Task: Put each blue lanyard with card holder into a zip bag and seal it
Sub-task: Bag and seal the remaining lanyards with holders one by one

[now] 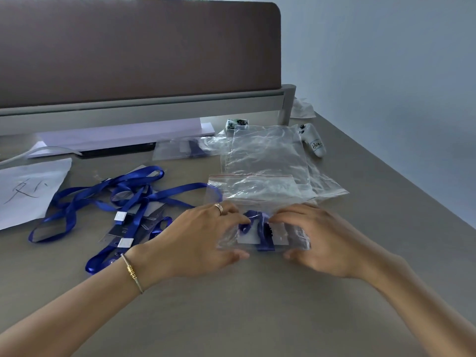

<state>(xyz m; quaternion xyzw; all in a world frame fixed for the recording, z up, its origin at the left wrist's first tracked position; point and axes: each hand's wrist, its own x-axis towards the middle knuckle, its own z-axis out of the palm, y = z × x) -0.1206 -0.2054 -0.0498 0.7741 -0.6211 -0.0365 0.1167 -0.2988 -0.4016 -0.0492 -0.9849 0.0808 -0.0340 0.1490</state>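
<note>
both hands, left (203, 238) and right (319, 240), pinch bag (291, 234) holding lanyard (262, 222); loose lanyards (123, 197) left of it

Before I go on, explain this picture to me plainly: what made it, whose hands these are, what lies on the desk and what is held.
A camera worn on a person's head took it, looking down at their own bare hands. The left hand and right hand hold a clear zip bag on the grey desk, with a blue lanyard and card holder inside it. More loose lanyards lie tangled on the left, and empty zip bags are piled just behind the hands. A paper sheet lies far left, and a white controller sits at the back right.
</note>
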